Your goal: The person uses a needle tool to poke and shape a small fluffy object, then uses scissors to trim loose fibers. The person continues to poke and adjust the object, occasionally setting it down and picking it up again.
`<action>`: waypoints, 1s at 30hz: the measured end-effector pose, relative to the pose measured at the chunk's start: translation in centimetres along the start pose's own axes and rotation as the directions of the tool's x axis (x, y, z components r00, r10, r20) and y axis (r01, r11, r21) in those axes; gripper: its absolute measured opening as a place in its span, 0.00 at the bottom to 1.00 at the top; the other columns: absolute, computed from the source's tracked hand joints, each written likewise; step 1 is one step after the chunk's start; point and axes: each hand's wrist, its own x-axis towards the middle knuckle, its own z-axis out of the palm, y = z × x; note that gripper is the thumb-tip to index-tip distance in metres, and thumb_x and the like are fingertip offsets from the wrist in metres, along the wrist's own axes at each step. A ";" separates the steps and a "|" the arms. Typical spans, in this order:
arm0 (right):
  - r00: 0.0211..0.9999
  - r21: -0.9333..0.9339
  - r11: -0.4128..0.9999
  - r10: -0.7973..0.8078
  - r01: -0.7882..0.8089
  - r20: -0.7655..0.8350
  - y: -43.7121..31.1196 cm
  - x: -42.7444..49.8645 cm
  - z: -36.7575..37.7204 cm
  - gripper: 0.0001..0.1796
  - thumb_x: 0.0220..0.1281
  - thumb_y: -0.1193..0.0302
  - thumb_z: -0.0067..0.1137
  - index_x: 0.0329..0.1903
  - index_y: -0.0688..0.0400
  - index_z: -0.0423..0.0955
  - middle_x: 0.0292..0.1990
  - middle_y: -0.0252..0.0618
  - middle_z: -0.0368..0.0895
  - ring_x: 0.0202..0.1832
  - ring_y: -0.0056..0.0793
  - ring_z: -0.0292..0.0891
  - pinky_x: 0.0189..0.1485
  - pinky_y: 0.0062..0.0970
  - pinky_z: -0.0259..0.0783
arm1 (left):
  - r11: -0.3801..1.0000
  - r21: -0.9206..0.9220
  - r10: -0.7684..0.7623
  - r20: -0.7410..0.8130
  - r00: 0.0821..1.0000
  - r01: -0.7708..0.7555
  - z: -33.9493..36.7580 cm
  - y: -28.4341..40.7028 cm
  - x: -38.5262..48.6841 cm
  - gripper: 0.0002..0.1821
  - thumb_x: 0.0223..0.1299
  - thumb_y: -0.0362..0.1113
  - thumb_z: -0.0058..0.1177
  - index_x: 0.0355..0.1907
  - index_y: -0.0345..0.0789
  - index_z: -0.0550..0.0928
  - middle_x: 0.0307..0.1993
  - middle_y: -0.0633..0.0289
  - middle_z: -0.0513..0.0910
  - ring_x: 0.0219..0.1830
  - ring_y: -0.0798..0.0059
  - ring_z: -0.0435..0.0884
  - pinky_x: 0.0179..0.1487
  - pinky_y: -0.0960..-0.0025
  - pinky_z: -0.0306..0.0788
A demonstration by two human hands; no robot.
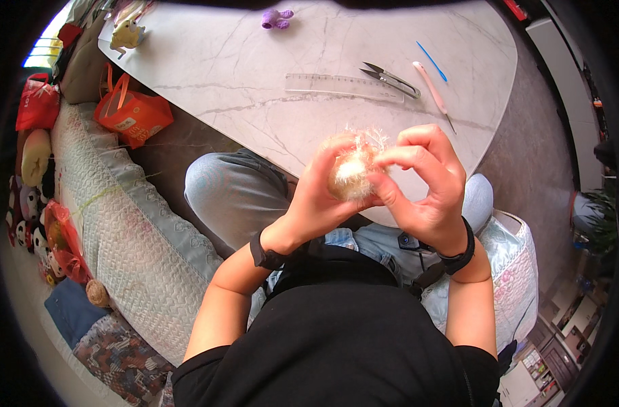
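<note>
A fuzzy, cream-coloured ball of yarn or crocheted piece (pixel 351 175) is held above the near edge of the marble-patterned table. My left hand (pixel 312 198) cups it from the left, with the thumb along its upper side. At its right side, the thumb and index finger of my right hand (pixel 434 188) pinch the fuzzy surface; whether a strand is between them is too blurred to tell. Loose fibres stick up from its top. Beyond my hands lie a clear ruler (pixel 335 86), thread snips (pixel 393 81), a pink-handled crochet hook (pixel 431 89) and a blue plastic needle (pixel 432 62).
The table (pixel 212 66) spreads out ahead of my knees. Toward its far side are a purple crocheted piece (pixel 277 19) and a yellow figurine (pixel 127 35). To the left are an orange bag (pixel 136 114), a quilted sofa cover (pixel 136 244) and several plush toys (pixel 32 224).
</note>
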 end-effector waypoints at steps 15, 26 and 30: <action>0.966 0.524 0.821 0.257 -0.226 0.014 1.3 -0.2 0.0 0.06 0.56 0.78 0.62 0.34 0.64 0.73 0.35 0.33 0.71 0.32 0.16 0.65 0.37 0.15 0.64 | 0.992 -0.122 -0.009 0.055 0.998 0.016 -0.5 0.1 0.0 0.40 0.39 0.36 0.75 0.56 0.34 0.67 0.50 0.59 0.74 0.52 0.74 0.74 0.53 0.70 0.70; 0.965 0.527 0.826 0.258 -0.200 -0.039 1.3 -0.2 -0.1 0.06 0.56 0.79 0.62 0.34 0.64 0.73 0.36 0.34 0.71 0.32 0.16 0.66 0.39 0.16 0.65 | 0.983 -0.161 -0.075 0.088 0.993 0.088 -0.7 0.8 0.2 0.39 0.41 0.38 0.74 0.55 0.34 0.68 0.47 0.61 0.75 0.49 0.77 0.74 0.51 0.72 0.70; 0.966 0.540 0.823 0.249 -0.175 -0.067 1.2 -0.4 -0.1 0.07 0.56 0.79 0.62 0.35 0.64 0.73 0.36 0.34 0.71 0.33 0.16 0.66 0.40 0.17 0.66 | 0.960 -0.219 -0.151 0.116 0.982 0.174 -0.7 1.0 0.1 0.39 0.42 0.38 0.74 0.56 0.34 0.67 0.47 0.61 0.75 0.49 0.77 0.74 0.52 0.72 0.69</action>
